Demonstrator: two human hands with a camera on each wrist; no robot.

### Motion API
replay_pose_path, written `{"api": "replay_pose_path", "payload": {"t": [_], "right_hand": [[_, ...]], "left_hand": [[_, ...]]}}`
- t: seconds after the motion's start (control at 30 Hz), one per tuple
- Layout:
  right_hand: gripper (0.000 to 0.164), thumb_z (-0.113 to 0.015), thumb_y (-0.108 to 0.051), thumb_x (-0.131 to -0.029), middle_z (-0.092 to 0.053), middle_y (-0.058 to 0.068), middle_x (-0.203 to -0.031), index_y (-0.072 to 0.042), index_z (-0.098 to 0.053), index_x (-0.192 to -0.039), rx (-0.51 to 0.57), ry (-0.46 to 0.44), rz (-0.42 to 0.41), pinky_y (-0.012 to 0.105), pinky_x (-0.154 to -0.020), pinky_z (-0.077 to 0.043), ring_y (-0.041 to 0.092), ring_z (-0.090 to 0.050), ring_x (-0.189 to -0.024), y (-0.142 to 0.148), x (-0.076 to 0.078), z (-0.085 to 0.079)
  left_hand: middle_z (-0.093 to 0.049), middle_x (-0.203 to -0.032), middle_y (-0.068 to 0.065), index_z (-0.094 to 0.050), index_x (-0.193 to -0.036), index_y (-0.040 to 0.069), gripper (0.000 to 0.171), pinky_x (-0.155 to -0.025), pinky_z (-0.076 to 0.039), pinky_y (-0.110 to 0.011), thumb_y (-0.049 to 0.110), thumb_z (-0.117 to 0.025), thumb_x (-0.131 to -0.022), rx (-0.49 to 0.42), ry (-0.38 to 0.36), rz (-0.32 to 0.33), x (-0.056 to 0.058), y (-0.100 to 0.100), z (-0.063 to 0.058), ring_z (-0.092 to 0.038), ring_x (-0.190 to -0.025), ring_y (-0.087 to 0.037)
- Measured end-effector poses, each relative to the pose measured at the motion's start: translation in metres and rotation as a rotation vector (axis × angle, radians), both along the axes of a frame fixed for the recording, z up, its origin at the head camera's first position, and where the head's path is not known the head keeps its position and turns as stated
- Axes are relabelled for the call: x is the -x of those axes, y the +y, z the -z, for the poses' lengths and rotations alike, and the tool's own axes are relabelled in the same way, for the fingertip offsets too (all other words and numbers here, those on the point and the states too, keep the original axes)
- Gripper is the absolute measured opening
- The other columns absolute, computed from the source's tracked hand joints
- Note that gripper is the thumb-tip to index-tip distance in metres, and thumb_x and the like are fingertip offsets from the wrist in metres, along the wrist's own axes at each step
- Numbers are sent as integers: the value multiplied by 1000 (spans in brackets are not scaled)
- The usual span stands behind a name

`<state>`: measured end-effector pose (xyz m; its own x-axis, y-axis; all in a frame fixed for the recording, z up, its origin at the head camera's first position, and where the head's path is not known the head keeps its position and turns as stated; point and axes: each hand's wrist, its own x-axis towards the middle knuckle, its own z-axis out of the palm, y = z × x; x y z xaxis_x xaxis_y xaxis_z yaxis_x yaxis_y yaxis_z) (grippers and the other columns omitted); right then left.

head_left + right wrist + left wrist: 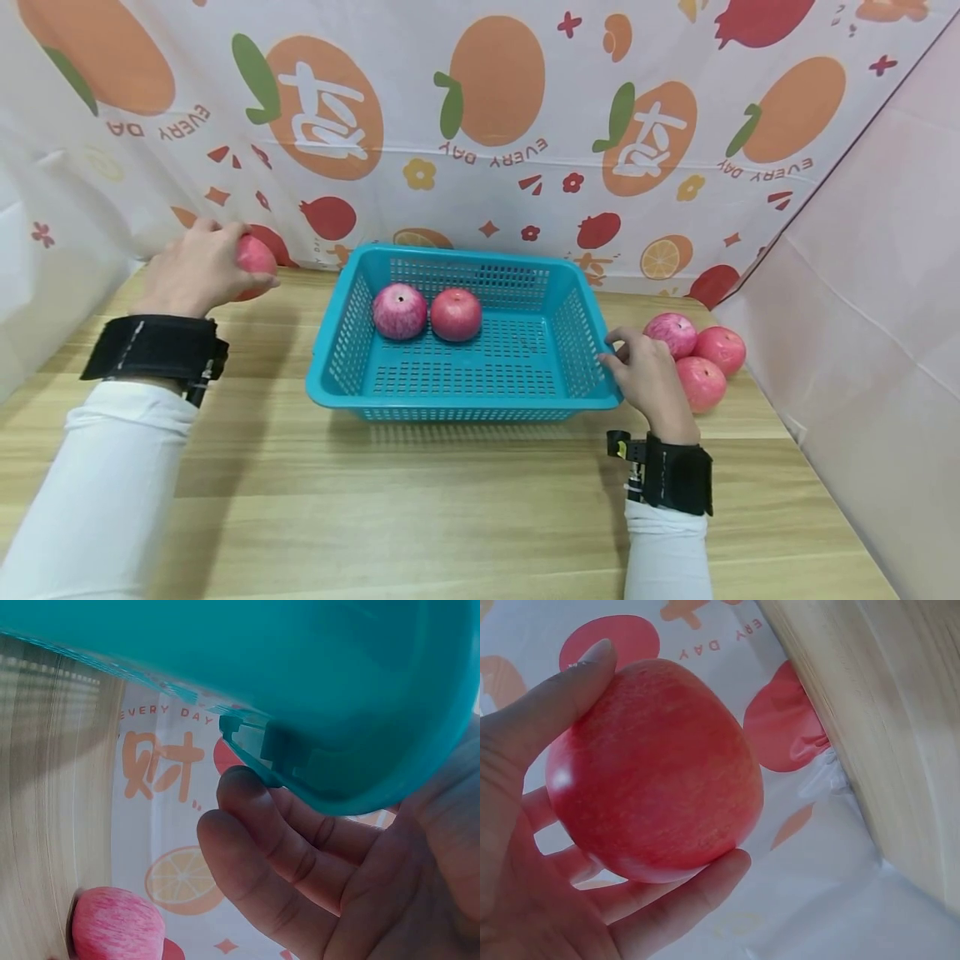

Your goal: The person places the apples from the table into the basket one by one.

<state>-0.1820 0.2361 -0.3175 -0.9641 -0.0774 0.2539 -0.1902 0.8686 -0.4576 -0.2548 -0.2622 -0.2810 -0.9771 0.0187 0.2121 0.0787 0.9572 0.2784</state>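
Note:
My left hand grips a red apple above the table's far left part, to the left of the basket. In the left wrist view the thumb lies over one side of that apple, the fingers round the other. A blue plastic basket stands mid-table, holding a streaked pink apple and a redder apple side by side at its left. At the basket's right rim, my right hand holds on with bent fingers. The right wrist view shows fingertips curled under the rim; the thumb is hidden there.
Right of the basket, beside my right hand, three apples sit clustered on the wooden table. A white curtain printed with fruit hangs behind the table. Pale sheeting borders the right side.

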Motion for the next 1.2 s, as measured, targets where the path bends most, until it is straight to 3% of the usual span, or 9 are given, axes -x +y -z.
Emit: {"api": "replay_pose_path", "payload": {"t": [0.23,0.8,1.2], "right_hand": [[30,-63,-14,-84,-63,18,-87,-1,-57,-110,3,-2,0,42,-61,-56,25,-59,-68,0,0,-1],[30,-63,-13,-84,-63,19,-87,0,-57,-110,9,-1,-7,43,-61,-56,25,-59,-69,-1,-1,-1],[29,-63,-12,-84,-63,20,-86,1,-57,-109,4,-8,-6,43,-61,-56,26,-59,-69,-1,1,-2]], "left_hand": [[-37,-111,-32,-37,-131,0,80,-65,-44,-65,38,-73,-70,3,-6,15,2,5,-5,-36,-90,-49],[-38,-115,-31,-41,-129,0,77,-67,-45,-65,37,-74,-70,35,99,112,-1,31,-24,-40,-90,-47],[-39,-115,-29,-37,-134,3,80,-65,-47,-64,37,-73,-71,7,68,113,0,45,-29,-38,-93,-46]]}}
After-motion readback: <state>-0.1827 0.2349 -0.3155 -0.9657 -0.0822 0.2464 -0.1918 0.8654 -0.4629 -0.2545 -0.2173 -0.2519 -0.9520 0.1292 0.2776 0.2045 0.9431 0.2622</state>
